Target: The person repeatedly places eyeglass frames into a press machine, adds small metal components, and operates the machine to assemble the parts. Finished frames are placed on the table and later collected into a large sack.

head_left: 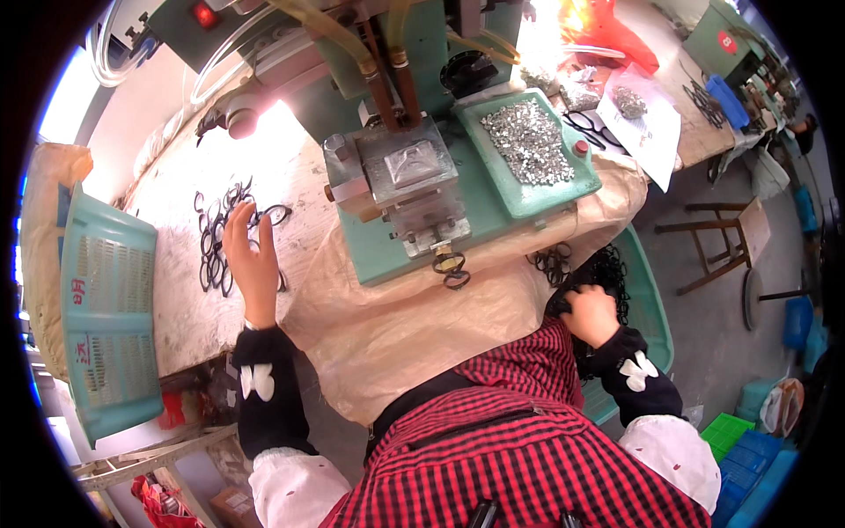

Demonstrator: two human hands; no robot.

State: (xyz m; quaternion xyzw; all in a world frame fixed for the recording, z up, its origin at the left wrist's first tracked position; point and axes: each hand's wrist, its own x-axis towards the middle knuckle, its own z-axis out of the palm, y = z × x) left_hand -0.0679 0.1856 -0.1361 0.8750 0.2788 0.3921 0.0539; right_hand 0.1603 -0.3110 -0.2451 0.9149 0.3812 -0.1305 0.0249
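My left hand (253, 268) reaches over a loose pile of black ring-shaped pieces that look like eyeglass frames (211, 242). Its fingers are stretched out and apart, and one frame (278, 214) lies close to the fingertips. To the right, my right hand (591, 317) is closed on black frames at the edge of a green basket (656, 308) filled with more of them; its fingertips are partly hidden. Between my hands a green press machine (374, 255) has a metal block (414, 167), with a black frame (454, 273) at its front.
A green tray of small metal parts (528, 141) sits right of the press, near black scissors (598, 132). A lamp (240, 119) shines at left. An upright green basket (110, 308) stands at the table's left edge. A wooden stool (717, 238) is on the floor.
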